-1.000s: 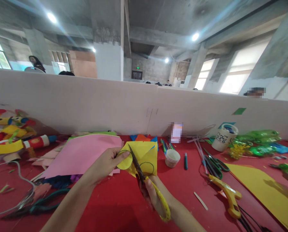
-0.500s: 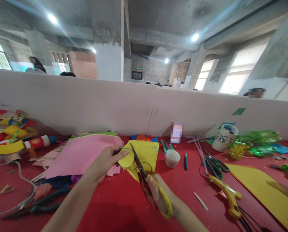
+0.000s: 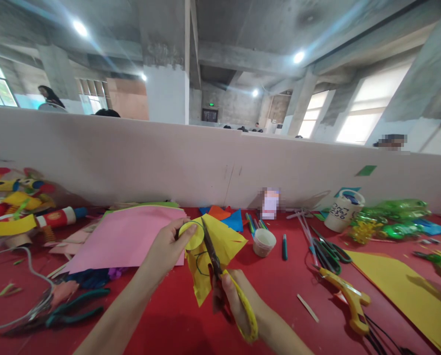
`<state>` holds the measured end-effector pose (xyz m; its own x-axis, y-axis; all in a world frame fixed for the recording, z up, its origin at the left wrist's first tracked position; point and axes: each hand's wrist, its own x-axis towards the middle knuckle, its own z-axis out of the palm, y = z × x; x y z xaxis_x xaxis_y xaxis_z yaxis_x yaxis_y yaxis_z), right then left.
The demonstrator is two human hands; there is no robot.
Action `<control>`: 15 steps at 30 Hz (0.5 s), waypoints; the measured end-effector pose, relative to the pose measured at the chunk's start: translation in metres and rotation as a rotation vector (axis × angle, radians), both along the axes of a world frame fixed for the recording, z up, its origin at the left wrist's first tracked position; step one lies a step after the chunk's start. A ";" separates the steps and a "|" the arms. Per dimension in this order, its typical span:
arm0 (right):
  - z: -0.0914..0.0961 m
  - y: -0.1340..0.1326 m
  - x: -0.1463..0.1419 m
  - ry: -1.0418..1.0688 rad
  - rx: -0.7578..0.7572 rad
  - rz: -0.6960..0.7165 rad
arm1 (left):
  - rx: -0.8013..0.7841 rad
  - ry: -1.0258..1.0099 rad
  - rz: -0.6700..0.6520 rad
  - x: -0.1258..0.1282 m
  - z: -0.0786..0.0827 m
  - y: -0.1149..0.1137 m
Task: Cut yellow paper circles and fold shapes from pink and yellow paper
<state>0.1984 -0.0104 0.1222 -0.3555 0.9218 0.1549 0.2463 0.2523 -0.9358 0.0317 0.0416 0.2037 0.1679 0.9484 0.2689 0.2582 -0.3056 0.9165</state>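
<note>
Red felt covers the tabletop (image 3: 176, 325), and it is crowded. At the far left sit colourful paper toys (image 3: 17, 202), with green-handled pliers (image 3: 74, 306) lying nearer the front edge. A large pink sheet (image 3: 126, 236) rests beside them.

The left hand (image 3: 166, 246) comes in over the pink sheet, its thumb and fingers pinched on a small yellow disc (image 3: 191, 235) that is partly cut from a yellow paper sheet (image 3: 213, 256). That sheet is lifted off the tabletop, its lower corner drooping toward the red felt. Dark pen lines curve across it.

Just to the right, the right hand (image 3: 237, 301) is closed through the yellow handles of the scissors (image 3: 224, 276), whose dark blades point up and away and run along the edge of the disc. The blades look nearly closed.

Further right stand a small white cup (image 3: 264, 242), some markers (image 3: 255, 223) behind it and a teal pen (image 3: 284, 246). Beyond those lie green-handled scissors (image 3: 327, 254), a yellow-handled tool (image 3: 348, 296), a printed paper cup (image 3: 343, 209), green plastic bottles (image 3: 394, 217) and another yellow sheet (image 3: 405, 291).
</note>
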 end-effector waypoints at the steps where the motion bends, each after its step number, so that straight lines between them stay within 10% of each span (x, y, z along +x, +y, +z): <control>1: 0.000 0.000 0.000 -0.003 0.018 -0.001 | 0.003 0.011 0.000 0.000 0.000 0.000; 15: -0.010 0.004 -0.003 0.046 0.071 -0.004 | 0.014 0.072 -0.008 -0.001 0.004 -0.003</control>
<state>0.1956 -0.0068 0.1126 -0.3428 0.9093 0.2360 0.2050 0.3175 -0.9258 0.0311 0.0390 0.2079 0.1949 0.9431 0.2695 0.3211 -0.3209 0.8910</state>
